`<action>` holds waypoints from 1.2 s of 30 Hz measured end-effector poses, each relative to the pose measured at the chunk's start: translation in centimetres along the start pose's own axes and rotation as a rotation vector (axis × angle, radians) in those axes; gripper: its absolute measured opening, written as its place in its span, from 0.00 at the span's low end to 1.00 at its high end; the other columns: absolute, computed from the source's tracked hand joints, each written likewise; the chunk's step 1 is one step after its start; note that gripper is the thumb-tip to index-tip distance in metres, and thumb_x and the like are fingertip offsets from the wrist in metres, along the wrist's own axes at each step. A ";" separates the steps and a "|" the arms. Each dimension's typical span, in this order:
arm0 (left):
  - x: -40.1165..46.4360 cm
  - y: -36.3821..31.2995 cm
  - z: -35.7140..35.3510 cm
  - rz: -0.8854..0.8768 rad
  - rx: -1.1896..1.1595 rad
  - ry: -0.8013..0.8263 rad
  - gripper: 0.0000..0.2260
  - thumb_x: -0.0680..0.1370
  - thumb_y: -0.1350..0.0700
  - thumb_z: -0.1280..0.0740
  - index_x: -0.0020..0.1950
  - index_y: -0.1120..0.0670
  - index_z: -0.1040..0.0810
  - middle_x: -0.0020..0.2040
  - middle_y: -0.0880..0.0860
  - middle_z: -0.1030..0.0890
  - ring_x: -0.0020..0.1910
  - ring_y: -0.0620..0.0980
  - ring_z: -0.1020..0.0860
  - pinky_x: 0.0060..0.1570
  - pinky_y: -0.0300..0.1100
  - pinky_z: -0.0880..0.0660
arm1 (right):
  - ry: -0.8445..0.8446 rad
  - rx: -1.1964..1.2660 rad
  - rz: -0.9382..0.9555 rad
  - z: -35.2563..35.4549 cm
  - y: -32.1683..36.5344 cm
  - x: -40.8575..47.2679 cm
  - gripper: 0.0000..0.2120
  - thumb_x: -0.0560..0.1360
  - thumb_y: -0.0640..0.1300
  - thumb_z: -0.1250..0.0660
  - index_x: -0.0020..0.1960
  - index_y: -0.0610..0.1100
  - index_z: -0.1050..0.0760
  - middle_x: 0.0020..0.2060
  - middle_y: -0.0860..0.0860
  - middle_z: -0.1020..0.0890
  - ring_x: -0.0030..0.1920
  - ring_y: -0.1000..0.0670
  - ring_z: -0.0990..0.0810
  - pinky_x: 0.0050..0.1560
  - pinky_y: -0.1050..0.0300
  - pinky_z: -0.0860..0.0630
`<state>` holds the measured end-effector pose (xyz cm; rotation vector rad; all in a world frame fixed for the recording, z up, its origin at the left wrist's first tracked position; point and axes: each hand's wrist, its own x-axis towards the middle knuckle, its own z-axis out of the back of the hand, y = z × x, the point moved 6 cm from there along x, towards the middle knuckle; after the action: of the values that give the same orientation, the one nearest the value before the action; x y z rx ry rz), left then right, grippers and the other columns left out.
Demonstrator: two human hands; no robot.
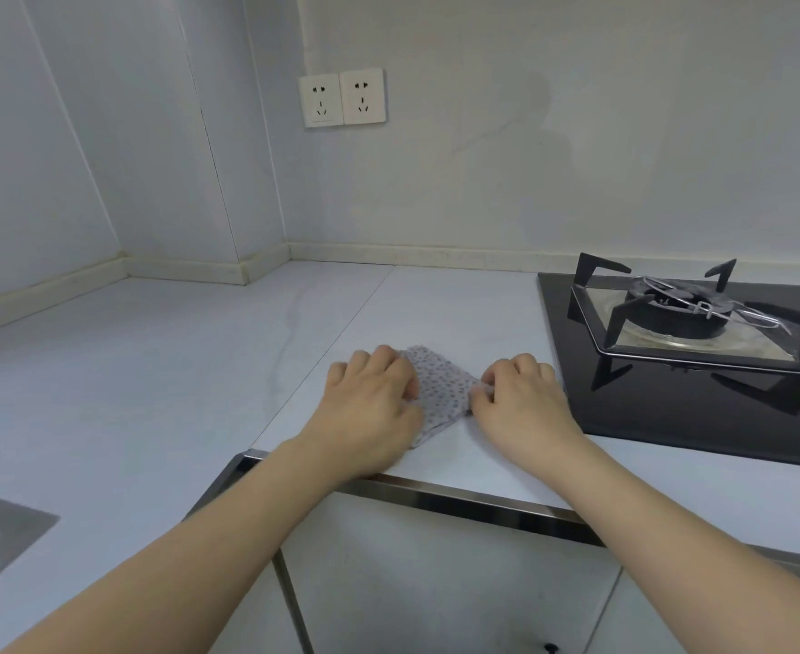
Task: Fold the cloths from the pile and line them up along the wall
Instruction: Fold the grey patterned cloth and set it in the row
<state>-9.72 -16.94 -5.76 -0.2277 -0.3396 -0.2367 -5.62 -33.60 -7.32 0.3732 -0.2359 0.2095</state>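
While both hands work it, the cloth point(440, 387) lies flat on the counter point(152, 370), just left of the hob point(671, 370) and near the counter's front edge, well apart from the wall point(483, 134) behind the hob. Left hand point(369, 408) covers the cloth's left part, fingers curled down onto it; whether it pinches or only presses, cannot tell. Right hand point(520, 398) has fingers curled, thumb and forefinger nipping the cloth's right corner, on the hob side. Cloth looks small, thin, dotted, soft and limp, very light; likely no stiffness, so it will sag and crumple if lifted by one point. Judged grippy enough on the smooth counter but easy to slide. Best hold: pinch two corners or an edge, keep it flat on the counter, press creases with the palm. Already looks partly folded into a small shape. No pile in view and no folded cloths at the wall left of the hob, so lining up seems not yet done.
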 end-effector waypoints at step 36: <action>-1.6 -1.6 6.1 0.282 -0.814 0.053 0.09 0.82 0.55 0.42 0.45 0.57 0.28 0.39 0.50 0.25 0.38 0.48 0.27 0.39 0.41 0.32 | 0.294 0.953 -0.020 4.0 0.0 -2.2 0.07 0.76 0.44 0.32 0.54 0.45 0.22 0.50 0.50 0.17 0.52 0.51 0.20 0.51 0.60 0.24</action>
<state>-13.46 -16.53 -0.41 -1.0628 -0.1384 -0.0897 -8.51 -35.52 -4.26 1.2776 0.1801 0.3479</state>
